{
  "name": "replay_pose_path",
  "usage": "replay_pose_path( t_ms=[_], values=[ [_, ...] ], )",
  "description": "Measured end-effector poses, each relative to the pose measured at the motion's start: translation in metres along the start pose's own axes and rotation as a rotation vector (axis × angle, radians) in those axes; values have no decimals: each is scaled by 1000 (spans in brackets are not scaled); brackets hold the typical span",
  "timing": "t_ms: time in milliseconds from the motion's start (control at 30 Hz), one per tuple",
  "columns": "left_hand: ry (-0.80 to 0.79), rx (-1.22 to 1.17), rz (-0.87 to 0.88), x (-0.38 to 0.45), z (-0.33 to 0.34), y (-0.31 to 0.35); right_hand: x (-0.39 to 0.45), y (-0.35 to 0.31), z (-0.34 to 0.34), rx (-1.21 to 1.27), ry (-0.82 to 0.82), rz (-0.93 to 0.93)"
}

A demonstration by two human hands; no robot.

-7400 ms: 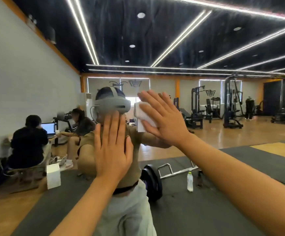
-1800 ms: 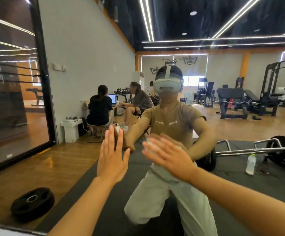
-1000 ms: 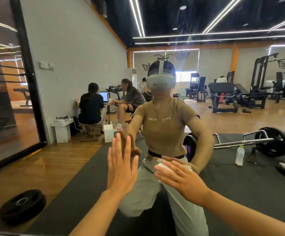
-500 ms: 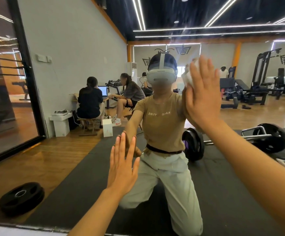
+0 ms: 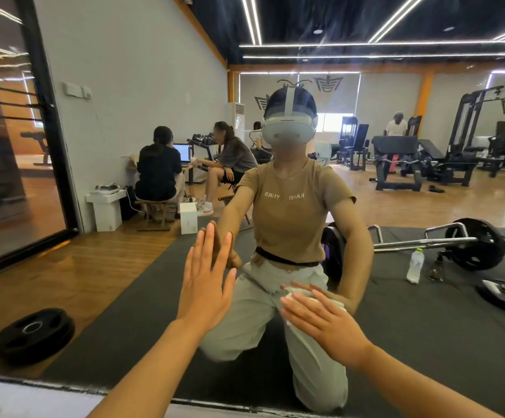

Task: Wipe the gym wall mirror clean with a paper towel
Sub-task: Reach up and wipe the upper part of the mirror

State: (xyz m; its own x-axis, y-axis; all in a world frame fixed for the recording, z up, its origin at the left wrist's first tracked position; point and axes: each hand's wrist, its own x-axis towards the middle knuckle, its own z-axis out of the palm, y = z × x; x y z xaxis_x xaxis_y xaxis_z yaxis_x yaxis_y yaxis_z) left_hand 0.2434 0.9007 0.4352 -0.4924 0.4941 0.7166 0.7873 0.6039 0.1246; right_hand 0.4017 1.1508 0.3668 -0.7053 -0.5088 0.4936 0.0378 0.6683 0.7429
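The wall mirror fills nearly the whole view and reflects me kneeling in front of it. My left hand lies flat on the glass, fingers spread and pointing up, holding nothing. My right hand presses a folded white paper towel against the lower part of the mirror, palm flat over it. Only the towel's edges show around my fingers. Faint streaks show high on the glass.
The mirror's bottom edge runs along the floor at the lower left. A dark glass door stands at the left. The reflection shows a weight plate, a barbell, a water bottle, gym machines and people sitting at a laptop.
My right hand has swept the paper towel from head height down to low on the mirror. My left hand has stayed flat on the glass in nearly the same spot.
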Motion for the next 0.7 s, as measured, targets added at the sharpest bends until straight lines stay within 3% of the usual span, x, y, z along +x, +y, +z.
replay_pose_path(
  t_ms=[167, 333, 433, 567, 700],
  values=[
    [18, 12, 4, 1, 2, 1, 49, 57, -37, 76, 222, 145],
    [32, 46, -13, 1, 6, 2, 116, 144, -94, 142, 493, 614],
    [33, 40, -14, 1, 7, 1, 129, 148, -87, 165, 471, 577],
    [27, 10, -18, 0, 8, 2, 107, 95, -51, 190, 442, 463],
    [12, -33, -11, -1, 6, 3, 54, 21, -12, 159, 236, 188]
  ],
)
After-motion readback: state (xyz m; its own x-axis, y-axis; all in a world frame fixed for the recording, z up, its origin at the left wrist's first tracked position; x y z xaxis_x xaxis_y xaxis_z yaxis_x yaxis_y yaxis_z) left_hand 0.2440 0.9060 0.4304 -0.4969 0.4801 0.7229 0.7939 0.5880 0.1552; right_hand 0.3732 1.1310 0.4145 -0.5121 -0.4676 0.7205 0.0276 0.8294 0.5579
